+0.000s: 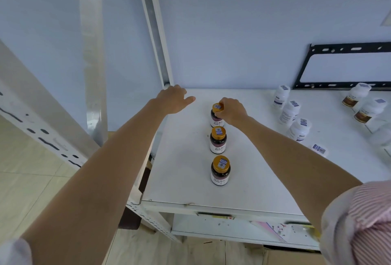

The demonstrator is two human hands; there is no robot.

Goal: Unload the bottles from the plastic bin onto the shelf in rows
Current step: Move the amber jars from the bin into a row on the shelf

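Right hand [231,110] fingers clamp the gold-capped bottle [217,115] on the shelf [182,171]; left hand [174,99] hovers, loosely spread (empty). Careless release could topple it onto the middle bottle [218,140].

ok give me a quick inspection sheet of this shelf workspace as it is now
surface: white shelf, mostly bare at left
job's things: three gold-capped dark bottles upright in one row, front to back; plastic bin not in view
clutter: white bottles at right, some with brown labels; black metal bracket against the wall
grippers: right hand has its grip on the rearmost bottle's cap; left hand open, empty
cables: nothing seen
surroundings: pale wall, tiled floor
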